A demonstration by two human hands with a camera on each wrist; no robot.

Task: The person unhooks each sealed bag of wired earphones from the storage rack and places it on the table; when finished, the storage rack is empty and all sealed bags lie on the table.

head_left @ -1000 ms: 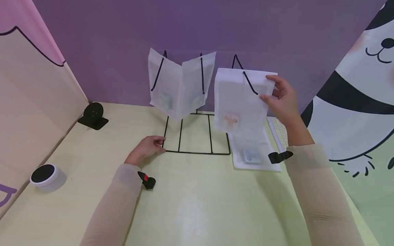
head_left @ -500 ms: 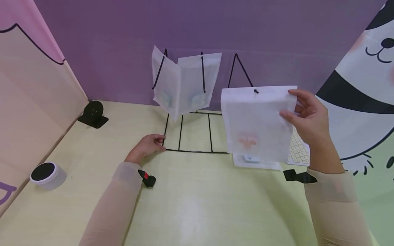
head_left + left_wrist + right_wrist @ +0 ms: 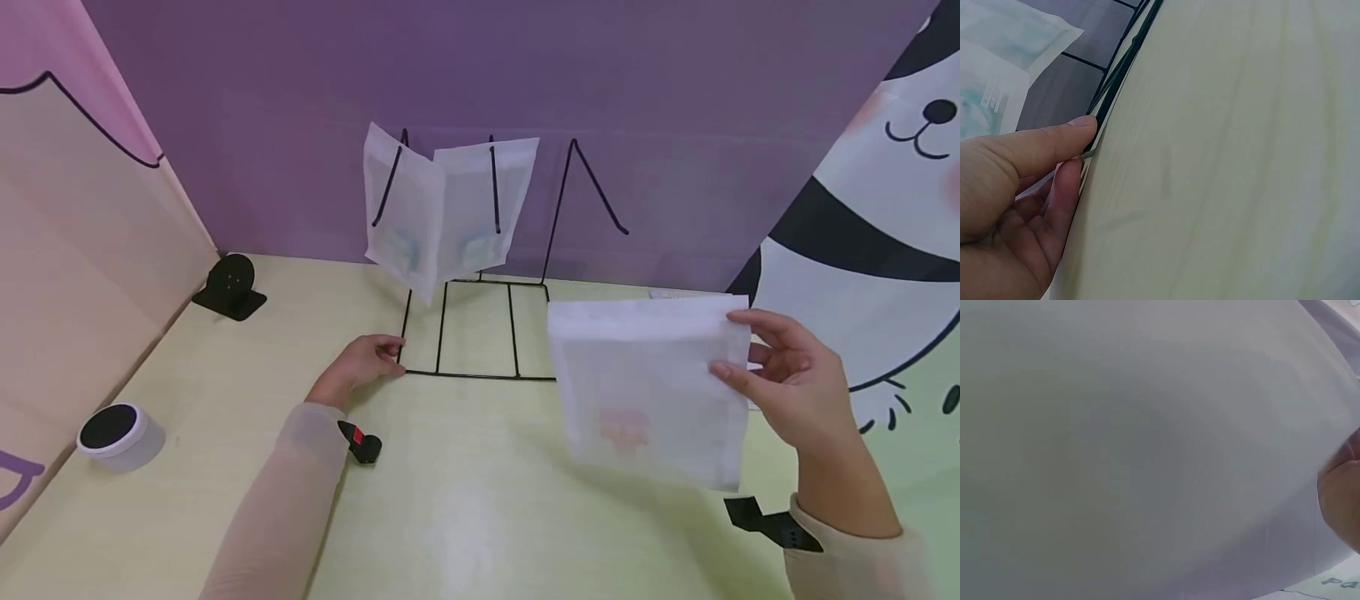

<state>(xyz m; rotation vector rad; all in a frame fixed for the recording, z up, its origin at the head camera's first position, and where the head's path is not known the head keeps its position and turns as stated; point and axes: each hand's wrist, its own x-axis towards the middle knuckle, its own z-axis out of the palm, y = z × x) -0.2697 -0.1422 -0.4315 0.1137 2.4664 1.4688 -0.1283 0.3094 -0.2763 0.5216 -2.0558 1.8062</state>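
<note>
A white translucent pouch [image 3: 645,375] with a faint reddish print hangs from my right hand [image 3: 798,387]; thumb and fingers pinch its upper right edge. It is upright, in front of the right end of a black wire rack [image 3: 513,333]. The right wrist view is mostly filled by the pale pouch, my hand at its right edge. My left hand [image 3: 360,364] pinches the front left corner of the rack's base, thumb and finger meeting on the wire in the left wrist view. Two white pouches [image 3: 480,200] with bluish prints hang on the rack's left and middle hooks. Its right hook [image 3: 600,192] is bare.
A white tub with a black lid [image 3: 112,433] stands at the left of the table. Further back is a black bracket-like stand [image 3: 229,287]. A purple wall [image 3: 262,125] rises behind the rack. A sliver of a keyboard [image 3: 675,293] shows behind the held pouch.
My right hand has drawn the pouch off the right hook, then forward, down and to the right. It now covers the pouch lying on the table. My left hand stays at the rack's corner.
</note>
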